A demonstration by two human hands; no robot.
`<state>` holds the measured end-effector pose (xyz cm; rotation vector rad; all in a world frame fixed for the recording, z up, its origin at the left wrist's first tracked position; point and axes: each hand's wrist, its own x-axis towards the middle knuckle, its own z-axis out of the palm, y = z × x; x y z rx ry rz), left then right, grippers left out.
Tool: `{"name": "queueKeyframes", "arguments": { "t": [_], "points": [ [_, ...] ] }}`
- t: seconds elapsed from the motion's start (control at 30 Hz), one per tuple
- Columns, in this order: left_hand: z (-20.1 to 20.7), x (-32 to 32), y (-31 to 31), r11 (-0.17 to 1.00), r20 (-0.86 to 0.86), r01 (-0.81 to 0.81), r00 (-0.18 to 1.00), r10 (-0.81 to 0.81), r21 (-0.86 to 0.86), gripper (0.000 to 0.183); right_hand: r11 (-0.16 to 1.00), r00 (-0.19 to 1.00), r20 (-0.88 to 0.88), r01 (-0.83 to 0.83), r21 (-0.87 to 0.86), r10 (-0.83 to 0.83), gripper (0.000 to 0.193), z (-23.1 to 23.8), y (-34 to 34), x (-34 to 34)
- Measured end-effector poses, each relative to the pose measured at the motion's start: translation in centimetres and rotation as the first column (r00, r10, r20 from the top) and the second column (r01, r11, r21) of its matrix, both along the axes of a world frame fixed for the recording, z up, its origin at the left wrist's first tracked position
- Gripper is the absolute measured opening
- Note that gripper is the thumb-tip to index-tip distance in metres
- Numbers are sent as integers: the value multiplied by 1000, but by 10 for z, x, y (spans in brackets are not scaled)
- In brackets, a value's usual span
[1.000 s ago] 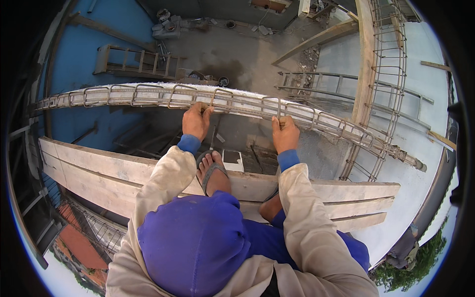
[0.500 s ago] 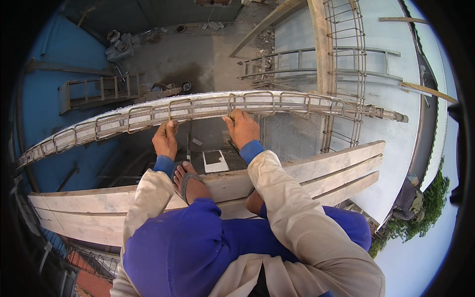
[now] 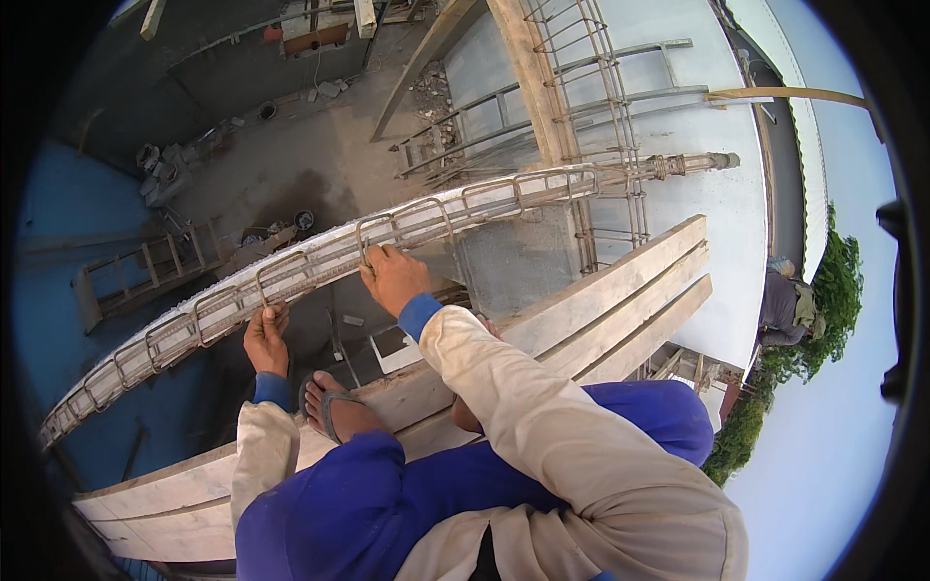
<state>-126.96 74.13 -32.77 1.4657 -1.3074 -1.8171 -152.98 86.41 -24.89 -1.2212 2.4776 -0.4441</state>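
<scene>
A long rebar cage (image 3: 325,261) runs across in front of me over a white wall top, its bars ringed by square stirrups. My left hand (image 3: 266,341) has thumb and fingers closed on the lower end of one stirrup (image 3: 260,283). Farther right, my right hand (image 3: 395,279) is curled round the lower end of another stirrup (image 3: 359,235). Its fingertips are partly hidden behind the hand. Both hands stay at the near side of the cage. Wire ties bind the right end of the cage (image 3: 668,167).
I crouch in sandals on wooden planks (image 3: 630,290) above a lower floor (image 3: 358,136). An upright rebar column (image 3: 591,77) and a timber post (image 3: 528,73) stand beyond the cage. A ladder (image 3: 494,111) leans at the white wall. At right, another person (image 3: 790,305) is beside green foliage.
My view has turned, so the cage and planks now slope up to the right. Both hands keep their grip on the stirrups, with little visible shift along the cage.
</scene>
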Motion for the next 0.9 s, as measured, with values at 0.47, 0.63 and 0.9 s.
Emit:
{"name": "queueKeyframes", "arguments": {
  "t": [0.47, 0.63, 0.9],
  "points": [
    [39, -14, 2, 986, 222, 5, 974, 33, -169, 33, 954, 960, 212, -224, 200, 180, 36, 17, 1, -40],
    [50, -14, -5, 995, 232, 46, 972, -25, -86, 33, 743, 827, 249, -562, 364, 504, 40, 75, 55, -123],
    [35, -2, -12, 929, 470, 257, 876, -108, -265, 28, 638, 943, 250, -332, 695, 218, 40, 175, 239, -208]
  ]
}}
